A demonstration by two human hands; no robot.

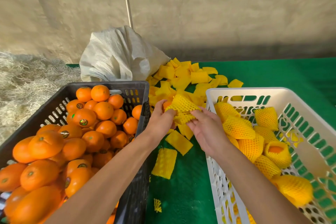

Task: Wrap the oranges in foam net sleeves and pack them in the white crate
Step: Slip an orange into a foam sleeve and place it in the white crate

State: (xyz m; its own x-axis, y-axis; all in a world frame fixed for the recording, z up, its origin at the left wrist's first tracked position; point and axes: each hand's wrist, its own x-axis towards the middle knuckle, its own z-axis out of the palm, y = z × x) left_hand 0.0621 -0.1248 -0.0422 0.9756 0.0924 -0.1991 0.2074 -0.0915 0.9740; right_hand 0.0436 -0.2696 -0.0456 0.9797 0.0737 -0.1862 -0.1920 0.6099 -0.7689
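Between the two crates, my left hand (pixel 161 117) grips an orange (pixel 166 104) that is partly pushed into a yellow foam net sleeve (pixel 182 108). My right hand (pixel 204 129) pinches the sleeve's lower edge with its fingertips, palm turned up. The black crate (pixel 134 85) on the left is heaped with bare oranges (pixel 84 117), some with round stickers. On the right, the white crate (pixel 241 91) holds several sleeved oranges (pixel 238 127).
Loose yellow sleeves (pixel 189 76) lie piled on the green table cover (pixel 272 72) behind my hands, with a few more (pixel 164 162) in the gap between the crates. A white woven sack (pixel 118 54) stands at the back. Dry straw (pixel 25 82) lies at the left.
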